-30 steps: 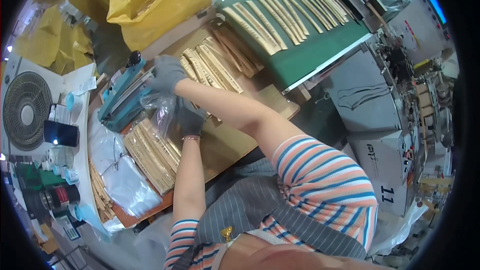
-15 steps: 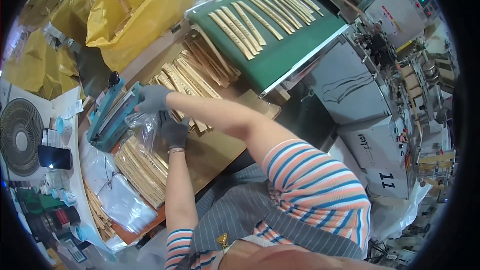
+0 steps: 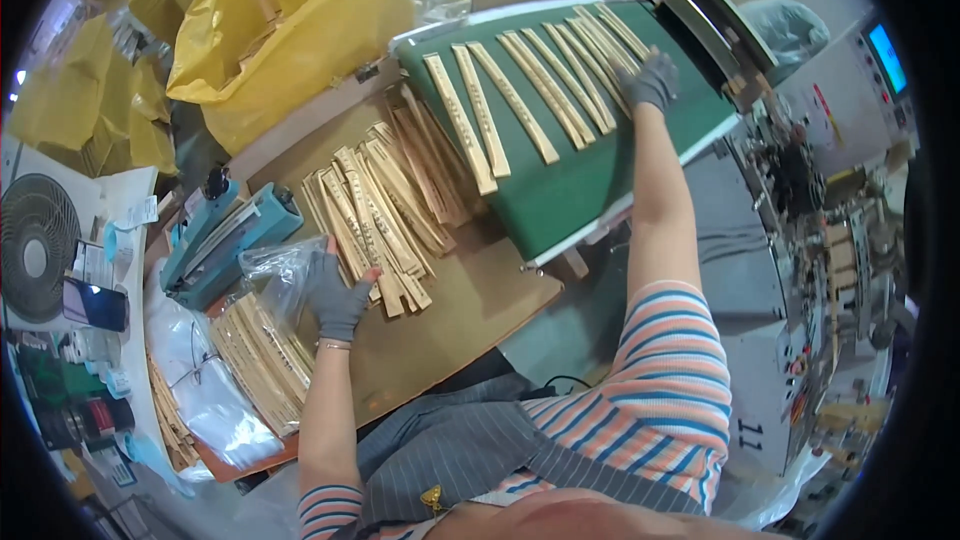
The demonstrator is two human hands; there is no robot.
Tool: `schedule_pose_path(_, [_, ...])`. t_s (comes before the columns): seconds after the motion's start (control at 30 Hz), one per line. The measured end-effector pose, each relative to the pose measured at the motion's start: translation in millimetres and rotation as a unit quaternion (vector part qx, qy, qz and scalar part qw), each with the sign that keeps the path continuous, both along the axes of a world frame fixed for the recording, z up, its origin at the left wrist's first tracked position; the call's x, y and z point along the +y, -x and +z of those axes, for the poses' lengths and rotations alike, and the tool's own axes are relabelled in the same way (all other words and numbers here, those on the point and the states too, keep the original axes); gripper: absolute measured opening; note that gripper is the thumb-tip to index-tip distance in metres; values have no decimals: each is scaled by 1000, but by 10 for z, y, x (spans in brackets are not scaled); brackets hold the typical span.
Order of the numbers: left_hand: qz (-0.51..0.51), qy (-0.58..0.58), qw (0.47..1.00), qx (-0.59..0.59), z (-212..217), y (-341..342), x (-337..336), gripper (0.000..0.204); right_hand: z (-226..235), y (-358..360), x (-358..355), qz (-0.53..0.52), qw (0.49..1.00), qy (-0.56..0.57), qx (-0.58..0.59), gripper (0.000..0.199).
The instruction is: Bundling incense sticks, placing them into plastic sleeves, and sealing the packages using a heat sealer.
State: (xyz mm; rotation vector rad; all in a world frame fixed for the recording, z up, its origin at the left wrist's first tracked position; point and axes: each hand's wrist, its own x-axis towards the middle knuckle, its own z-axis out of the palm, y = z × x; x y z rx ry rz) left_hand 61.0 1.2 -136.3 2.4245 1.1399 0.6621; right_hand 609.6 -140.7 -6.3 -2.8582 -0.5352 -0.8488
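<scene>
My left hand point(image 3: 335, 297), in a grey glove, holds a clear plastic bag point(image 3: 275, 275) at the near end of a pile of long flat tan packets point(image 3: 385, 205) on a brown board. My right hand point(image 3: 651, 80), also gloved, is stretched far out over the green conveyor belt point(image 3: 570, 185) and rests on the tan packets point(image 3: 585, 55) lying in a row at its far end. I cannot tell whether its fingers close on one.
A teal heat sealer point(image 3: 215, 240) stands left of the bag. Filled packs point(image 3: 255, 365) and clear bags point(image 3: 215, 410) lie near the board's front left. Yellow sacks point(image 3: 290, 30) are behind. A fan point(image 3: 35, 245) sits far left, grey machinery point(image 3: 820, 240) on the right.
My right hand has left the bag by the sealer and reached far right onto the conveyor belt. My left hand stays with the bag.
</scene>
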Motion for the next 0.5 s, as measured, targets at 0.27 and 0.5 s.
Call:
schedule_pose_path(0.27, [-5, 2, 1000, -16, 68, -28, -28, 89, -460, -663, -82, 156, 933, -169, 278, 74])
schedule_pose_path(0.5, [27, -23, 999, 28, 28, 5, -55, 85, -433, 1149, 467, 472, 839, -145, 230, 32])
